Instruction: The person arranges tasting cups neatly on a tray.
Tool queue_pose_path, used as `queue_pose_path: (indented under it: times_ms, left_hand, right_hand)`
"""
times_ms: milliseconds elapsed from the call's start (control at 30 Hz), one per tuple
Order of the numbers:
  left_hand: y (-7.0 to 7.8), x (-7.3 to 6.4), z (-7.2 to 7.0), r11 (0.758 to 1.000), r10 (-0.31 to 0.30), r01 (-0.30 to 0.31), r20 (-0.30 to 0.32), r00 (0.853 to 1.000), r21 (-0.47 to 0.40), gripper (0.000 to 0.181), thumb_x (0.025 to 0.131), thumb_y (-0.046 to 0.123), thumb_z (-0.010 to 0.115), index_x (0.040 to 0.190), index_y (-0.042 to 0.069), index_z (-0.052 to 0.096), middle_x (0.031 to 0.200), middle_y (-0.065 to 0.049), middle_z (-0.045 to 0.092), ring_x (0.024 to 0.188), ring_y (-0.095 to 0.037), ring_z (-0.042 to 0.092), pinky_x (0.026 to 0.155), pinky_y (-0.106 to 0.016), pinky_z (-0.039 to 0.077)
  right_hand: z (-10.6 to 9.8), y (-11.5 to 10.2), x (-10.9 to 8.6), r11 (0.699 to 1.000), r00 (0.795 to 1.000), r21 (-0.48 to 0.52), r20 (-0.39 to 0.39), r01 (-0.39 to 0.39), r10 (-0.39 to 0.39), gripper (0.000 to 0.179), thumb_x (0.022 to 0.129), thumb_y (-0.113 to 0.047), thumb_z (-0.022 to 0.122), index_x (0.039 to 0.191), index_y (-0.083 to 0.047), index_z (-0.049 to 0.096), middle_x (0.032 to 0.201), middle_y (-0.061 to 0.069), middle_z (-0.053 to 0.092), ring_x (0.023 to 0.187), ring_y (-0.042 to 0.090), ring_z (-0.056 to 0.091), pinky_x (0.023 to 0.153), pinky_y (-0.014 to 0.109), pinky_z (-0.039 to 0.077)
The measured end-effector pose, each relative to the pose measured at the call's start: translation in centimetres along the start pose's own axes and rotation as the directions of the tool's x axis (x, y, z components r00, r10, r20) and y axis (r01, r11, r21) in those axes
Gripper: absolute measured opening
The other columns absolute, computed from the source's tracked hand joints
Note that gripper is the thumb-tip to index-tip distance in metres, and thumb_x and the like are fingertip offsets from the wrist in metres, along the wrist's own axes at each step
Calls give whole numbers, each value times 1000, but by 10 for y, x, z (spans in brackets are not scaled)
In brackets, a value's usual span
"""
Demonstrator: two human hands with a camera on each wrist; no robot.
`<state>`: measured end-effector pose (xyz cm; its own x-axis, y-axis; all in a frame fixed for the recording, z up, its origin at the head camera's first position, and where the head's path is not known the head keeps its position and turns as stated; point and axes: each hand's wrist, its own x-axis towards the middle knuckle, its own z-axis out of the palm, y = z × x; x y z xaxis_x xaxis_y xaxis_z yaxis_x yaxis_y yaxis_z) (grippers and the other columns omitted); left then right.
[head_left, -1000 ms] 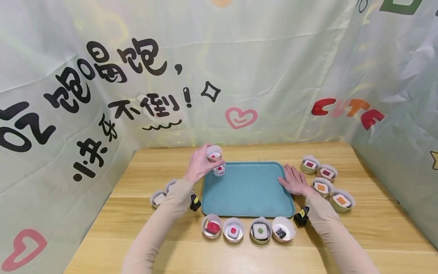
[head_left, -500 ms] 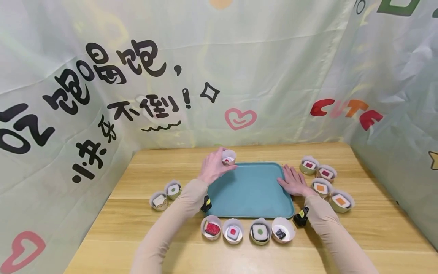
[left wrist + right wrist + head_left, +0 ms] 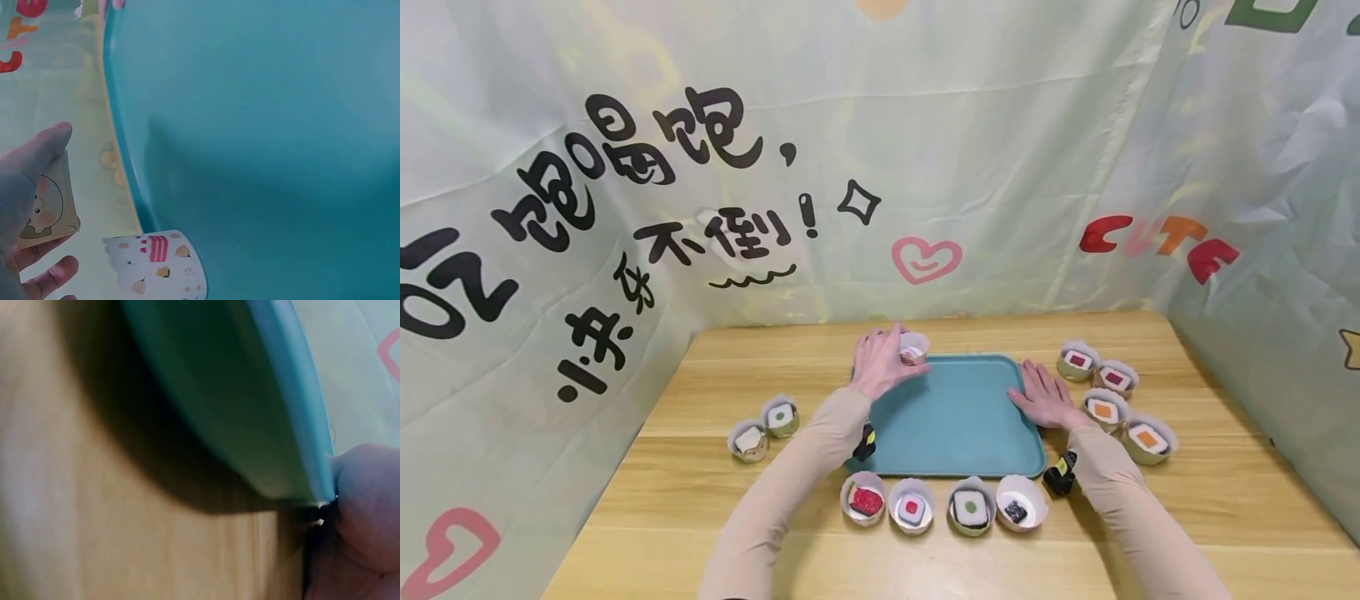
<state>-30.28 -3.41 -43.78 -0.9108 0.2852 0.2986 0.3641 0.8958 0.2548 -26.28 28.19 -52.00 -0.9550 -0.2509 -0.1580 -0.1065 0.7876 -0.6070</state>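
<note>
Over the back left of the blue tray [image 3: 958, 417], my left hand [image 3: 880, 362] grips a paper baking cup [image 3: 913, 348]. A cartoon face shows on its side in the left wrist view, with the thumb [image 3: 47, 140] along it. Beneath, a white baking cup [image 3: 162, 262] printed with cakes stands at the tray's back left; in the head view my left hand hides it. My right hand [image 3: 1045, 396] rests at the tray's right rim, fingers extended. In the right wrist view, that hand [image 3: 375, 506] touches the rim [image 3: 300, 394].
Several baking cups with toy sushi line the tray's front, one with a red topping [image 3: 865, 500]. Two more, one green-centred [image 3: 781, 415], stand at left. Several, including an orange-centred one [image 3: 1148, 439], cluster beside my right forearm. A printed cloth [image 3: 820, 150] walls the table's back and sides.
My left hand has carried the baking cup rightward from the tray's back left corner, now covering the white printed cup. The two cups at left have come into full view. My right hand stays put.
</note>
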Motion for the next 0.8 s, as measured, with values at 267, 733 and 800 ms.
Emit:
queue_pose_path:
  times_ms: [267, 733, 800]
  left_hand:
    - [3, 4, 13, 999, -17, 16, 26, 1000, 42, 70, 74, 60, 83, 125, 18, 60, 113, -3, 74, 105, -24, 58, 93, -38, 41]
    - [6, 5, 30, 999, 14, -17, 76, 997, 41, 67, 74, 60, 83, 121, 18, 59, 106, -3, 72, 107, -25, 55, 99, -40, 39]
    - [6, 5, 32, 999, 18, -22, 86, 996, 44, 68, 74, 60, 83, 122, 18, 59, 106, -2, 72, 108, -25, 55, 100, -40, 38]
  right_hand:
    - [1, 2, 1, 1000, 1000, -10, -1, 1, -1, 118, 90, -86, 18, 158, 10, 3, 166, 30, -7, 153, 50, -13, 118, 67, -13]
    - [-9, -26, -14, 999, 1000, -32, 13, -22, 23, 76, 109, -41, 33, 157, 11, 4, 166, 31, -5, 153, 50, -12, 119, 67, -10]
    - [-11, -31, -18, 999, 1000, -25, 14, -24, 25, 72, 109, -33, 36, 157, 12, 5, 165, 32, -5, 152, 51, -11, 119, 67, -9]
